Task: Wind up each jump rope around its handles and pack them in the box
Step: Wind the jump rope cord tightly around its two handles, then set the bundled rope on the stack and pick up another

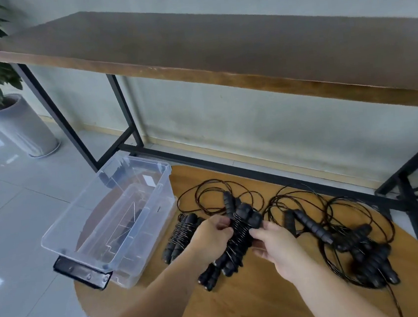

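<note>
Holding the wound jump rope (233, 243) at lower centre of the frame, the left hand (208, 236) grips its coils while the right hand (273, 242) pinches the handle end. Keeping the last turns tight should stop unravelling. Further left, another wound bundle (181, 234) lies beside the clear box (85, 220); loose ropes (338, 224) sprawl right.
</note>
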Demonstrator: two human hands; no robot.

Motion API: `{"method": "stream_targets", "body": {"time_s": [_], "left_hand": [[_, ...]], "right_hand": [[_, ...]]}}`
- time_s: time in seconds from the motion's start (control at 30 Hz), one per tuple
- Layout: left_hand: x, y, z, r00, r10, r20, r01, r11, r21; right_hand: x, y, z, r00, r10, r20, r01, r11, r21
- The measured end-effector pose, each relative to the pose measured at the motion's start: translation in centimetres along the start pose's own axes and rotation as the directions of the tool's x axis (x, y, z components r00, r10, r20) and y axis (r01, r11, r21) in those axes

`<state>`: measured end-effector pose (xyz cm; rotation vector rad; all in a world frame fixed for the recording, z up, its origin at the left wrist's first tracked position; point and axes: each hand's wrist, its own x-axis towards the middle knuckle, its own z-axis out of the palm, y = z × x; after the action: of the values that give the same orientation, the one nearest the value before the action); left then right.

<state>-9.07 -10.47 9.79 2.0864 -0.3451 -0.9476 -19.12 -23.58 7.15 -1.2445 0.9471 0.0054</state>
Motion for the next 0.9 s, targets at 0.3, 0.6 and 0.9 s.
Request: {"method": "stream_targets", "body": {"time_s": [0.3,0.6,0.9], "left_hand": [[2.4,-6.5,6.0,0.968,-0.215,0.129,0.201,0.973,0.112],[5.1,-8.8,7.9,0.934,-0.33,0.138,0.288,0.923,0.254],[5.5,-9.8,8.8,0.95,-0.268,0.16,0.172,0.877,0.448]], "right_hand": [[5.0,9.9,0.3,0.977,0.188,-0.104,-0.19,0.982,-0.017],[8.8,13.5,1.1,0.958,0.26,-0.121,-0.262,0.965,0.003],[9.9,15.2,1.8,0.947,0.292,-0.13,-0.3,0.953,-0.046]]}}
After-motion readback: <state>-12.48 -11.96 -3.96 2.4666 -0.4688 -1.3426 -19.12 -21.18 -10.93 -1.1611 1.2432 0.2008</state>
